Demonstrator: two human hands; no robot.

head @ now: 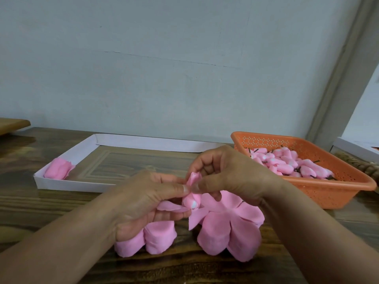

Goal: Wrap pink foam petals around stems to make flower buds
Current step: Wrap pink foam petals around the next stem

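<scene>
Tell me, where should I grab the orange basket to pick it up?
Probably by the orange basket rim, one hand on each long side, coming from above. The rim flares outward like a lip, giving fingers something to hook under. Its walls slope and are full of holes, and buds are piled inside, so keep it level.

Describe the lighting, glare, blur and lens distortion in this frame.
Head view: soft, even light; pale sheen on the dark wooden table; wide-angle bend tilts the grey door frame; orange perforated plastic basket fairly sharp; both hands, left and right, slightly soft around the pink foam bud.
</scene>
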